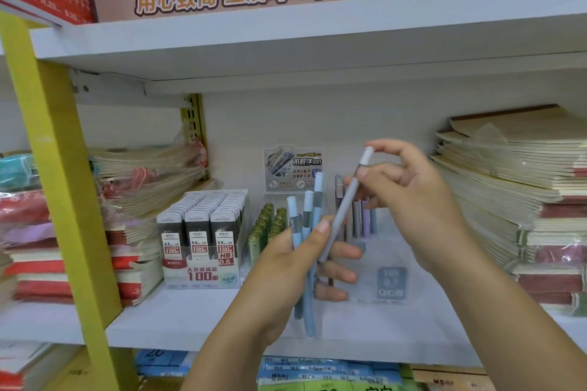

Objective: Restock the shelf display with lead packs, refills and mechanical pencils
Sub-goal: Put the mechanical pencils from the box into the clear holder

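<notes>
My left hand (pixel 295 267) grips a bundle of light blue mechanical pencils (pixel 306 219), their tips pointing up. My right hand (pixel 409 190) pinches one grey pencil (pixel 344 206) near its top, slanted, its lower end still against the left hand's fingers. Behind the hands stands a clear display box (pixel 392 282) with several pastel pencils (pixel 362 216) upright in it. To its left are green lead tubes (pixel 266 225) and a display box of black 0.5 HB lead packs (pixel 200 238).
The white shelf board (pixel 190 314) carries stacks of wrapped notebooks at left (pixel 139 187) and right (pixel 514 181). A yellow upright (pixel 60 181) stands at the left. Another white shelf (pixel 286 32) runs above, and blue packs (pixel 317 371) lie below.
</notes>
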